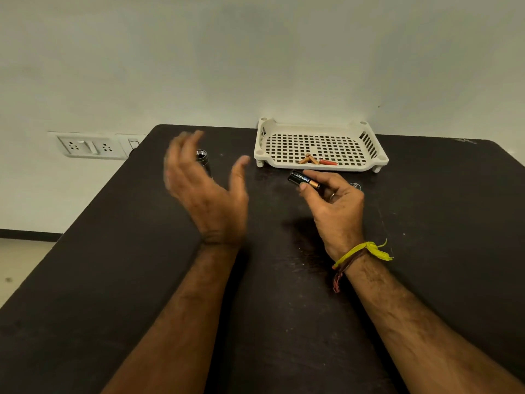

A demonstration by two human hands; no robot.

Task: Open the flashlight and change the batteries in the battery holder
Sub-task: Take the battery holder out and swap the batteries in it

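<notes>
From the head camera, a dark table [142,280] fills the lower frame; its far edge meets a pale wall, its left edge runs diagonally down toward the floor, and its right far corner is rounded; the near half of the top is bare apart from the two forearms, leaving wide room there. The right hand [333,206] pinches a black-and-copper Duracell battery [304,180] between thumb and fingertips, held just in front of the white perforated tray [318,129]; yellow and red threads [360,253] circle that wrist. Inside the tray, near its front rim, lie small copper-coloured batteries [308,159] and a red one [328,162], touching or nearly so. The left hand [204,189] is raised, fingers spread and loose, gripping nothing, its fingertips smeared by motion blur; behind it stands the black flashlight body [202,159], open end up, largely covered by the palm. A small round object [355,185] peeks out past the right knuckles, too hidden to name; whether a battery holder is present cannot be told. A wall socket panel [91,146] sits off the table's left corner.
</notes>
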